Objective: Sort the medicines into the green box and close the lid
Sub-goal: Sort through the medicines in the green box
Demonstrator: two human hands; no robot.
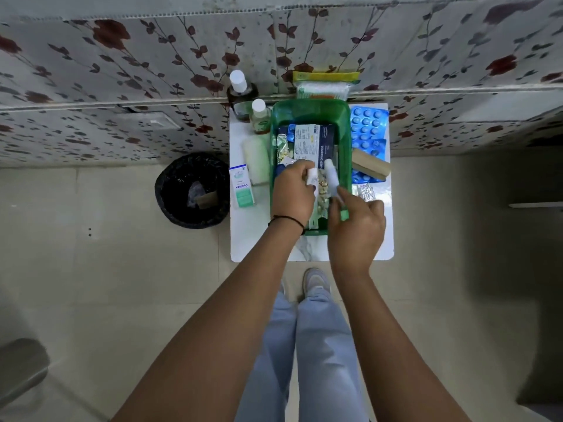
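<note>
The left hand (292, 191) is curled narrow, its fingertips closed round a small white item (311, 178) whose kind cannot be made out. Just to its right, the right hand (356, 228) pinches the near end of a white tube (330, 173) between thumb and forefinger, with the other fingers loosely bent. The tube points away from the palm. Both hands hover over the near half of the green box (310, 106), which stands open on the white tabletop (310, 252).

Beyond the knuckles a dressings carton (320, 144) lies in the box among foil strips. The wrists cover the box's near rim and much of its contents, so what lies beneath the palms is hidden.

Left of the left hand lie an Optibex carton (242, 187) and a pale green pack (256, 158). Farther off that side stand two white-capped bottles (242, 92). Right of the right hand are blue blister strips (367, 126), a tan roll (370, 164) lying over them, and a crumpled silver strip (365, 190) just beside the fingers. Past the box's far end a yellow-topped packet (324, 83) leans against the wall, its print blurred. A black bin (192, 190) stands on the floor well left of the left hand.
</note>
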